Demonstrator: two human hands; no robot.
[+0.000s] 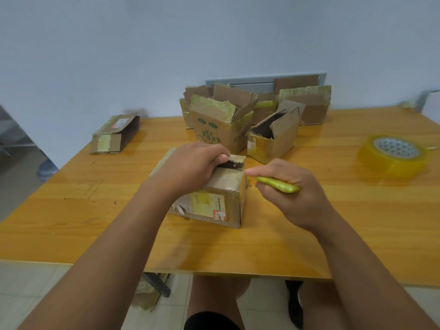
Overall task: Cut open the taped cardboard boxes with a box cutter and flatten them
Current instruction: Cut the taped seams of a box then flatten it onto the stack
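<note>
A small taped cardboard box [221, 198] with a shipping label stands in the middle of the wooden table [71, 210]. My left hand [190, 165] lies over its top and pinches a raised flap [237, 160] at the far edge with thumb and fingers. My right hand [292, 191] is just right of the box and grips a green box cutter [277, 184], its tip pointing at the box's upper right corner. The blade is too small to make out.
Several opened boxes [223, 125] crowd the back of the table against the wall. A flattened dark box [116, 134] lies at the back left. A roll of clear yellow tape [392, 156] sits at the right. My knees show below the table's front edge.
</note>
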